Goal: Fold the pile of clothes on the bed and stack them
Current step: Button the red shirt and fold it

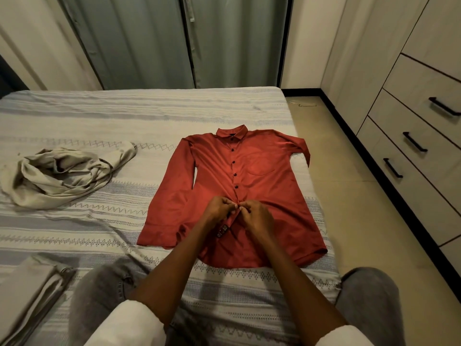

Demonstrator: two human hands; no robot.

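Observation:
A red long-sleeved button shirt (262,171) lies flat, front up, on the striped bed (124,116), collar pointing away from me. My left hand (217,211) and my right hand (257,216) meet at the lower part of its button placket, each pinching the fabric edge there. Dark buttons above them are fastened. A crumpled beige garment (57,176) lies to the left of the shirt. A folded beige cloth (30,293) sits at the near left corner of the bed.
My knees in grey jeans (99,295) rest on the bed's near edge. A drawer unit with black handles (414,141) stands along the right, across a strip of tiled floor (354,196). Grey-green curtains (174,41) hang behind the bed.

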